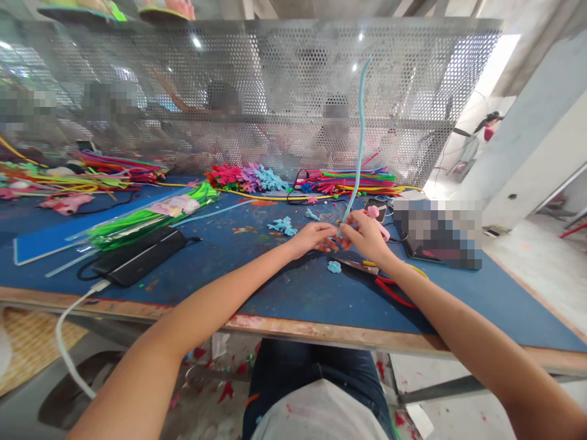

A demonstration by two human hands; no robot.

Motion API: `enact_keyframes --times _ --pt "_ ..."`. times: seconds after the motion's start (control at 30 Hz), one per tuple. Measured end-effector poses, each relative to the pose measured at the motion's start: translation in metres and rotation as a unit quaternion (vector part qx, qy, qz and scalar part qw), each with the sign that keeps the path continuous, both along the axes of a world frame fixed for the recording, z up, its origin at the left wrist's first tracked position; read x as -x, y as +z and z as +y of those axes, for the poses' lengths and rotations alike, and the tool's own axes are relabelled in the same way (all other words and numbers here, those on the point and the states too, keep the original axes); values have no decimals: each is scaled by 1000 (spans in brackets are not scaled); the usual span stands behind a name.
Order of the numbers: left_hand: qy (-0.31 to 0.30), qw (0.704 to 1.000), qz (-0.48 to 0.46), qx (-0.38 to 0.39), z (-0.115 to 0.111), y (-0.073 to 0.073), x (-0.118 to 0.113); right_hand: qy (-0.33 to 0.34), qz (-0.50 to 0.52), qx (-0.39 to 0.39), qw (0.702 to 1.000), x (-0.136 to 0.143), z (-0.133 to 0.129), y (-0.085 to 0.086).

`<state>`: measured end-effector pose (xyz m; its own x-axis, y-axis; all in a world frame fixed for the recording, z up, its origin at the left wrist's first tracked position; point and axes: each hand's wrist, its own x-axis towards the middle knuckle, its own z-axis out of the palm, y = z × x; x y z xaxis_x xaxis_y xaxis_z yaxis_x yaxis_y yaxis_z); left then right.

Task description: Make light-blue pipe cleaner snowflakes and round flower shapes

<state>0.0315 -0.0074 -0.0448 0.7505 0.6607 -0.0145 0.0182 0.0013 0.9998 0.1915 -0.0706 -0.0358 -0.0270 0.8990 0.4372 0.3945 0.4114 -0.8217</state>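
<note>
A long light-blue pipe cleaner rises upright from between my two hands, its top curving slightly. My right hand pinches it near its lower end. Close beside it, my left hand has its fingertips pressed together at the same lower end. Just below the hands lies a small blue flower-like piece, next to the blades of red-handled scissors, which my right forearm partly covers. Blue curled pieces rest beyond my left hand, with another small blue piece to their right.
A black case with a white cable and a bag of green pipe cleaners lie left. Coloured bundles line a perforated metal screen. A dark device is at right. The wooden table edge runs in front.
</note>
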Motion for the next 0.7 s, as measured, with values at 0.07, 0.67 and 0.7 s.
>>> enact_keyframes --times 0.07,0.67,0.7 --pt "-1 1000 -5 11 0 -1 0 5 16 16 1000 0 0 1" --pt "22 991 -117 60 -2 -3 -11 39 200 81 976 2 7 6" --pt "28 991 -119 61 -2 -2 -11 44 205 92 973 2 7 6"
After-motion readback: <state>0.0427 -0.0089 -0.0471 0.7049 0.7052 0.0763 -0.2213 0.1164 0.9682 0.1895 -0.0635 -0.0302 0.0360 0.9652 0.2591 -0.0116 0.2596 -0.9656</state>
